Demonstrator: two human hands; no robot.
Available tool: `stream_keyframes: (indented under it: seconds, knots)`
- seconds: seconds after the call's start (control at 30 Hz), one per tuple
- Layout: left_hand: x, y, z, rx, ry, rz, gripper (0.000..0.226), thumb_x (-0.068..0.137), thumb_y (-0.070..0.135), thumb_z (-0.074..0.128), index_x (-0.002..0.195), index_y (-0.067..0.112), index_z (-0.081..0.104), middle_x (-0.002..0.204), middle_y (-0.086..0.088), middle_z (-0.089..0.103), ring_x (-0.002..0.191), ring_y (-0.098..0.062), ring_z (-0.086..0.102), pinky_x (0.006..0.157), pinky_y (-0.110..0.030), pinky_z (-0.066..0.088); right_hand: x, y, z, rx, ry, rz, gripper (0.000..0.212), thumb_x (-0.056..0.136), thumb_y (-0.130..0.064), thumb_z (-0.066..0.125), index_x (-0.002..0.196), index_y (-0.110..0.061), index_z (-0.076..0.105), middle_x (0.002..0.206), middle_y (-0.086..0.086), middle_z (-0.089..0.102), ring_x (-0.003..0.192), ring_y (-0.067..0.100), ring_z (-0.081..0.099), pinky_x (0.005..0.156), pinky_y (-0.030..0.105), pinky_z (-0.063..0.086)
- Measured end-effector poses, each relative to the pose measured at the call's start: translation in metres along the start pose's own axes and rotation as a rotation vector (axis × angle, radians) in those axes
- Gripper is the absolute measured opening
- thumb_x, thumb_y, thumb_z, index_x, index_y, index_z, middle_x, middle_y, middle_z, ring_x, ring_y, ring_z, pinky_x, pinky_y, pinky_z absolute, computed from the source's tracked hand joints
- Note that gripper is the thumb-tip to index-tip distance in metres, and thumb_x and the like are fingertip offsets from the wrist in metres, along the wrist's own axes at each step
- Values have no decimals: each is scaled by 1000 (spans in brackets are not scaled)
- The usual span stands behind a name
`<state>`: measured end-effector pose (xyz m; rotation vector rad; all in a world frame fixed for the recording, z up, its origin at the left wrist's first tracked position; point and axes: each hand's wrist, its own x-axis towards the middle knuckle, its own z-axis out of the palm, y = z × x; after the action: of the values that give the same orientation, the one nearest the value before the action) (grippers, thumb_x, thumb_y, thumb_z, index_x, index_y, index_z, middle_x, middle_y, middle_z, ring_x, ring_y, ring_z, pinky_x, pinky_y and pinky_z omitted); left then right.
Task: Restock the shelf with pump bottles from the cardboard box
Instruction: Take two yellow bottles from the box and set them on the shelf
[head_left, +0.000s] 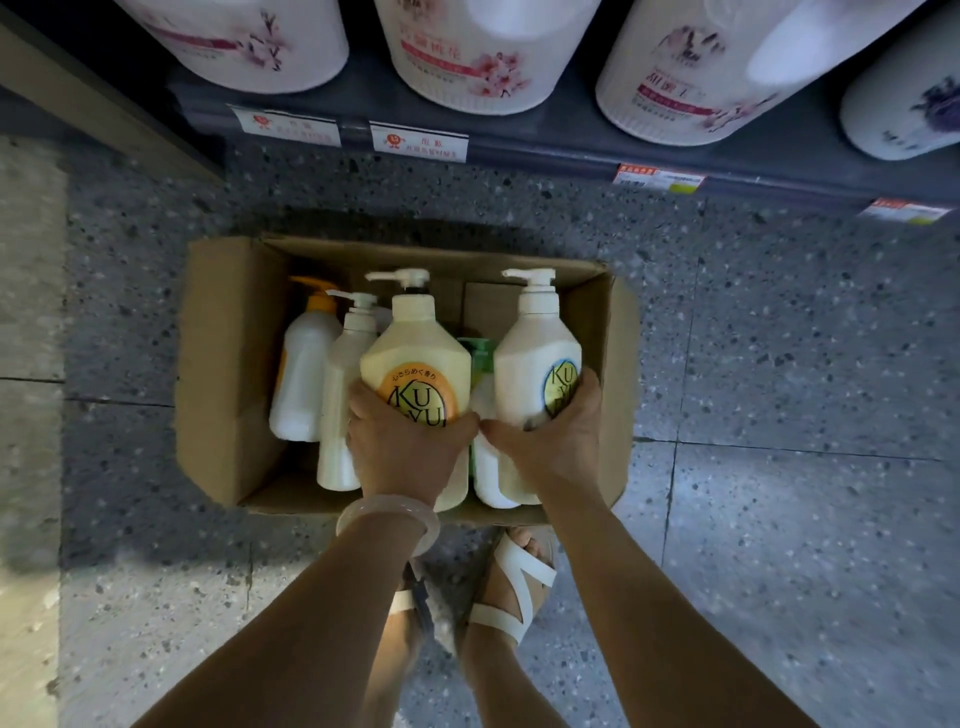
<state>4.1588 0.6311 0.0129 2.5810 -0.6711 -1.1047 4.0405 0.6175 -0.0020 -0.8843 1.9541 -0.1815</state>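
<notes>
Restock in progress: two pump bottles gripped over the cardboard box (228, 374).
Yellow bottle (415, 358) is clasped by left hand (402, 447), white bottle (535, 358) by right hand (550, 441), fingers curled; several remain boxed, none seen shelved.

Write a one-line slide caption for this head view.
Left hand grips a yellow pump bottle and right hand a white pump bottle in the cardboard box.

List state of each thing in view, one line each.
cardboard box: open, on floor, part full
yellow pump bottle: gripped by left hand
white pump bottle: gripped by right hand
orange-pump bottle: in box, untouched
shelf: stocked with large white bottles
</notes>
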Motion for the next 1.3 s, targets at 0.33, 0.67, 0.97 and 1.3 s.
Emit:
stream_keyframes:
  seconds: [0.33,0.67,0.97,1.3]
  knots:
    - [-70,130,-131,-214,146,204,103,50,35,86,132,9,30,127,-10,47,117,-32,48,95,-44,44,-100,-146,-109,165,226,-247,111,43,-51,83,136,-20,32,121,3,50,114,22,53,96,39,48]
    - [-209,235,-274,-365,128,467,104,48,43,88,131,11,34,122,-5,50,116,-26,49,91,-33,44,-261,-238,-259,282,414,-421,118,51,-32,89,146,-15,21,142,6,36,134,20,34,112,36,32]
    - [-346,309,-378,-454,40,862,99,50,34,88,130,15,32,122,-3,47,116,-24,46,93,-35,39,-395,-267,-379,411,698,-532,108,51,-33,87,139,-15,27,130,5,41,124,24,41,103,45,40]
    - [-518,376,-382,-456,-131,1179,105,47,29,91,132,15,32,127,-8,49,118,-29,47,98,-41,40,-502,-218,-534,589,1027,-571,111,54,-30,87,143,-20,21,124,-6,35,121,10,35,96,25,32]
